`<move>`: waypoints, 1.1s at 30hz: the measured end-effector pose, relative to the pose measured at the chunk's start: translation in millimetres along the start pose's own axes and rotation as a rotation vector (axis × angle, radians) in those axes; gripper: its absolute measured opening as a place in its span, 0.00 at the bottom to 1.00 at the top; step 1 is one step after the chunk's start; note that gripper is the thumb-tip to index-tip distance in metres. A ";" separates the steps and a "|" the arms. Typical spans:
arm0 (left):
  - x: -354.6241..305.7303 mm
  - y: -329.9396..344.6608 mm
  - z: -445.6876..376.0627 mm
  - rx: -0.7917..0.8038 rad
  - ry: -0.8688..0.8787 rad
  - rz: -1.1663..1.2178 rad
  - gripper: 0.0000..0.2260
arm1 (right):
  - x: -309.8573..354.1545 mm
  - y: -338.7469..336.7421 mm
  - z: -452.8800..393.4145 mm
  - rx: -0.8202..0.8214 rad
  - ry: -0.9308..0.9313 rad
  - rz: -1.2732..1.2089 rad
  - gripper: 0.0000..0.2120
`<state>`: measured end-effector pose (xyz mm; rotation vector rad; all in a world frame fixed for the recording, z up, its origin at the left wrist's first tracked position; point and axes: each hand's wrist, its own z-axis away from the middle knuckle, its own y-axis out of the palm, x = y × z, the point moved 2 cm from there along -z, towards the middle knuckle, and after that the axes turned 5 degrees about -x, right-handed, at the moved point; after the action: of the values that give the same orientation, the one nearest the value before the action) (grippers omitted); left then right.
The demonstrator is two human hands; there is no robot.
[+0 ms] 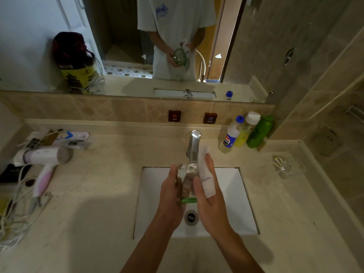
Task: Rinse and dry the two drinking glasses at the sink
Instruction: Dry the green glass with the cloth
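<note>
Dim bathroom, beige table (102,194) around white sink (232,194). Left hand (170,196) grips green-based glass (189,186) over the basin; right hand (209,194), fingers straight, presses white cloth (204,172) on it. Second glass (285,167) near table's right edge. Risk: wet glass slips, hits tap (194,146)

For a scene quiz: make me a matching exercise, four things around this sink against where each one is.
Things:
1. glass with green base
2. second glass
3. hair dryer
4. green bottle

Places:
A. lying on the counter left of the sink
B. in the back right corner, beside two other bottles
C. held over the sink in the left hand
D. lying on the counter right of the sink

Pairs: 1-C, 2-D, 3-A, 4-B
</note>
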<state>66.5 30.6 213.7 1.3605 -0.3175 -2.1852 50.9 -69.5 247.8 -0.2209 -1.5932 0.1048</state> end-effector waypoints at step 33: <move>2.8 18.3 3.0 0.020 0.246 -0.028 0.37 | -18.1 -19.2 37.2 -0.095 0.798 -1.022 0.30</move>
<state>68.8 13.7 221.5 1.6329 -0.2289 -2.0120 12.7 -89.3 232.6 0.4504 -0.7620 -0.7632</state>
